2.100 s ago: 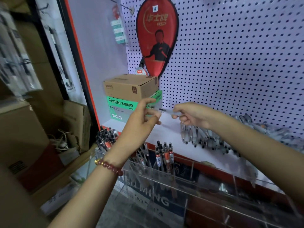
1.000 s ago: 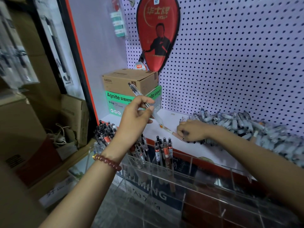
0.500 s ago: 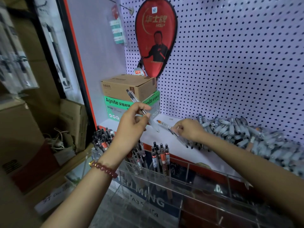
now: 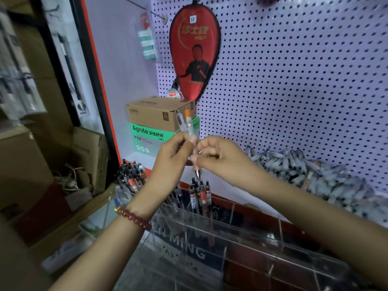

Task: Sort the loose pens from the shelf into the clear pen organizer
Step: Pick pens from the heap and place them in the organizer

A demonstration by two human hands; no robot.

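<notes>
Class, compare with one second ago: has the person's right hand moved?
Yes. The right hand has left the pen pile and moved leftward toward the green box, meeting the left hand at the held pens.

Two clear plastic pens [image 4: 187, 127] look glossy, one with a shiny metal tip [image 4: 198, 172] below the grip. Lower, the clear acrylic pen organizer [image 4: 241, 232] is smooth; behind, the brown cardboard box [image 4: 153, 112] is matt.

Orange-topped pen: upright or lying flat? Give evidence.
Roughly upright: the orange-topped pen stands above the left hand and right hand holding it, orange end uppermost.
</notes>
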